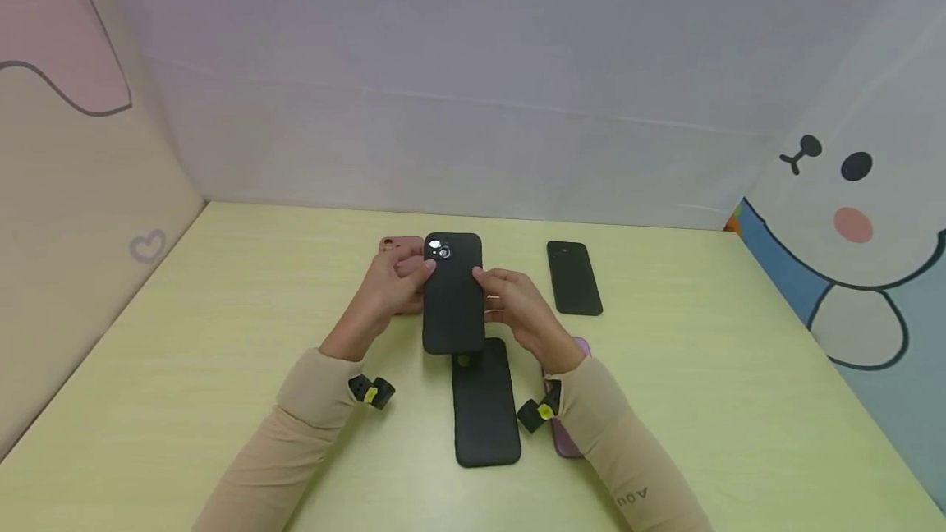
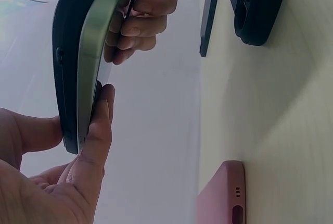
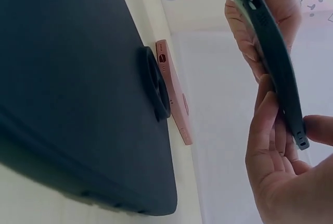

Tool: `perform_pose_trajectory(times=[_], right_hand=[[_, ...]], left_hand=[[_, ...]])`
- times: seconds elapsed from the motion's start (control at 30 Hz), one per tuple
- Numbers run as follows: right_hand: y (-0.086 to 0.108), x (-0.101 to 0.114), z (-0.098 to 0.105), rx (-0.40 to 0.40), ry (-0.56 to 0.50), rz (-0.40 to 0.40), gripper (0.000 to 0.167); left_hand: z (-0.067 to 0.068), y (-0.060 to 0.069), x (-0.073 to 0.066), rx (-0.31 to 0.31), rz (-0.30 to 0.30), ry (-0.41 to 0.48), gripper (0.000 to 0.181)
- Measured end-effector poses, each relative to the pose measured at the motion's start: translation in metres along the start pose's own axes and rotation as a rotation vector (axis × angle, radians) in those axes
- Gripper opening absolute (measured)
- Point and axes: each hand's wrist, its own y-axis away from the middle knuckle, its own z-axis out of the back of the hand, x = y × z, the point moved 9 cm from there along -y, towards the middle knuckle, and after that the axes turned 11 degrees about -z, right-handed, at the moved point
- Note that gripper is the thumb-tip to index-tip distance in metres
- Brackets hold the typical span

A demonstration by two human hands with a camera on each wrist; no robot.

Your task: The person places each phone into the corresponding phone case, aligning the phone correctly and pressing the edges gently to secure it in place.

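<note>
Both hands hold up a phone (image 2: 92, 57) with a black phone case (image 1: 452, 302) on its back, camera lenses at the top left. My left hand (image 1: 388, 287) pinches its left edge, thumb on the back and fingers behind. My right hand (image 1: 520, 306) grips the opposite edge likewise. In the left wrist view the phone's pale metallic side shows along the case's rim; whether it is fully seated I cannot tell. The case's port end (image 3: 253, 2) shows in the right wrist view. The phone's screen side is mostly hidden.
Below the hands a second black case (image 1: 486, 413) lies on the table (image 1: 222, 335). A pink case (image 2: 223, 193) lies behind the left hand. Under the right forearm is a purple case (image 1: 566, 442), partly covered. A dark phone-shaped item (image 1: 575, 279) lies at the back right. Printed cloth walls surround the table.
</note>
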Motion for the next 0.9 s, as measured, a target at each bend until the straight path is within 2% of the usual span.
perform_pose_trajectory(times=[0.1, 0.33, 0.5, 0.67, 0.9], right_hand=[[-0.001, 0.000, -0.001, 0.012, 0.014, 0.007, 0.029], [-0.002, 0.001, 0.000, -0.003, 0.046, 0.022, 0.038], [-0.002, 0.005, 0.004, -0.035, 0.025, 0.059, 0.031], [-0.001, 0.009, 0.011, -0.079, -0.025, 0.091, 0.026], [0.000, 0.009, 0.019, -0.115, -0.052, 0.092, 0.027]], left_hand=[[0.000, 0.001, 0.000, 0.009, 0.008, 0.000, 0.056], [-0.001, 0.003, -0.002, 0.030, -0.003, -0.010, 0.055], [-0.003, 0.004, -0.004, 0.055, -0.028, -0.023, 0.048], [-0.009, 0.004, -0.002, 0.078, -0.013, -0.036, 0.045], [-0.017, 0.004, -0.001, 0.147, -0.030, -0.049, 0.045]])
